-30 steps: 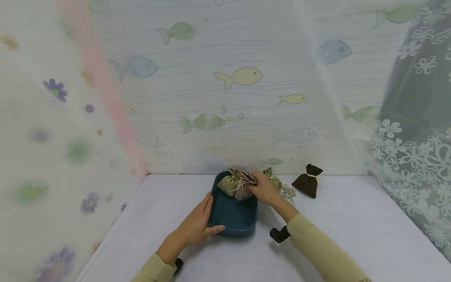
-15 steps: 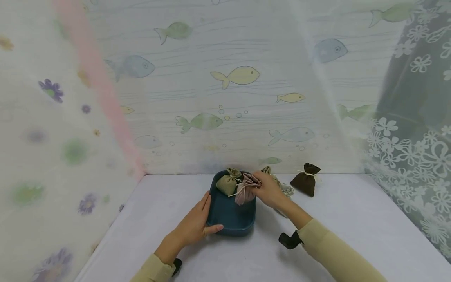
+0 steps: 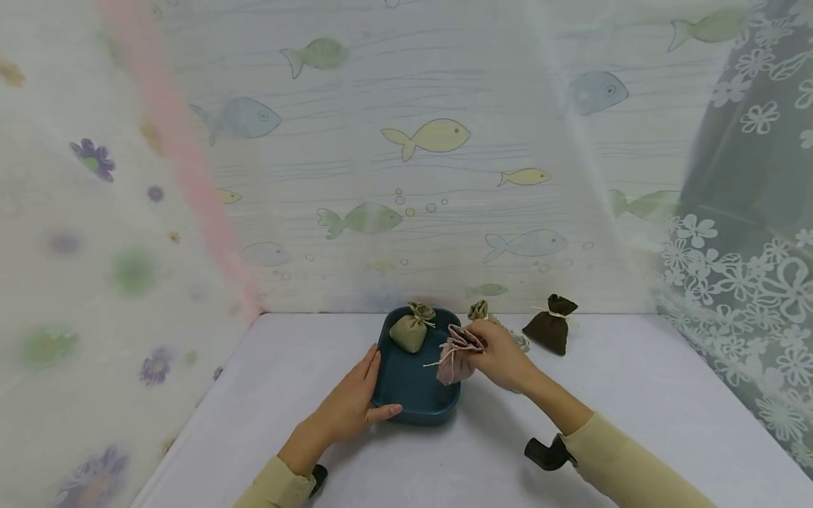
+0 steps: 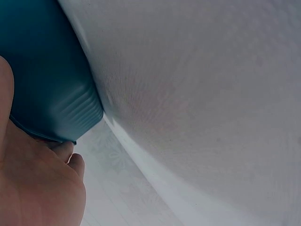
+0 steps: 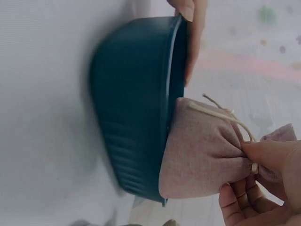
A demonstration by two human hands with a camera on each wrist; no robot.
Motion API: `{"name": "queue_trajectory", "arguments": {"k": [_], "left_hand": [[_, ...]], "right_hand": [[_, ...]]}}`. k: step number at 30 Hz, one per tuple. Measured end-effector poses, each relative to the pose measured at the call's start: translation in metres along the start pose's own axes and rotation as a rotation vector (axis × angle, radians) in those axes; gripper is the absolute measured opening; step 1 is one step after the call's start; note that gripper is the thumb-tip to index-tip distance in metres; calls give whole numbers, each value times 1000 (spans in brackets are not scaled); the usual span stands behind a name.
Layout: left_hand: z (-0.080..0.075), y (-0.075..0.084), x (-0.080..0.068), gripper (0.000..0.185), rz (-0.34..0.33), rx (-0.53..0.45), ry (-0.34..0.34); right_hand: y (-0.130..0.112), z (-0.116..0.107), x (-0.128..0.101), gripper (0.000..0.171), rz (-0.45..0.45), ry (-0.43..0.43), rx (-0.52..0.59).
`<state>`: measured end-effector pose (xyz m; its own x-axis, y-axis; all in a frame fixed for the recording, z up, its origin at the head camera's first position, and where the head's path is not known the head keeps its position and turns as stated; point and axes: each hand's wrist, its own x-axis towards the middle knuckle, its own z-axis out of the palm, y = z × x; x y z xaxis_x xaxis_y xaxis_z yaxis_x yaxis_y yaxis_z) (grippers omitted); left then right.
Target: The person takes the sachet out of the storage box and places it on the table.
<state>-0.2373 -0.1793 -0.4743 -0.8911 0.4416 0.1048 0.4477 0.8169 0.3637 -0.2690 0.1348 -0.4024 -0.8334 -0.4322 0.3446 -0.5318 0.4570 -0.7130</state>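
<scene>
Pinching a pink drawstring pouch (image 3: 454,356) at its tied neck, the right hand (image 3: 502,355) holds it over the right rim of a dark teal tray (image 3: 413,395) on the white surface (image 3: 635,395).

The left hand (image 3: 352,402) grips the tray's near left corner, thumb along the near rim, fingers up the left wall; its wrist view shows only part of the palm and the tray's outer wall. An olive pouch (image 3: 411,329) sits at the tray's far end. Behind the right hand, another olive pouch (image 3: 479,310) and a pale one (image 3: 522,342) are mostly hidden. A brown pouch (image 3: 551,324) stands farther right. Both sleeves are cut off at the near edge.
</scene>
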Motion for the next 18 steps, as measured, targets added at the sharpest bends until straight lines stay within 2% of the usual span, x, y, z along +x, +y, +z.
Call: {"name": "queue_trajectory", "arguments": {"k": [4,10,18], "left_hand": [[1,-1,0,108,6,2,-2],[0,0,-3,108,3,-27,-14],[-1,-1,-2,107,2,-19,-11]], "right_hand": [[3,-5,-14,20,18,6,-17],[7,-11,-35,17,10,24,-42],[19,-26,-59,19,20,28,-55]]}}
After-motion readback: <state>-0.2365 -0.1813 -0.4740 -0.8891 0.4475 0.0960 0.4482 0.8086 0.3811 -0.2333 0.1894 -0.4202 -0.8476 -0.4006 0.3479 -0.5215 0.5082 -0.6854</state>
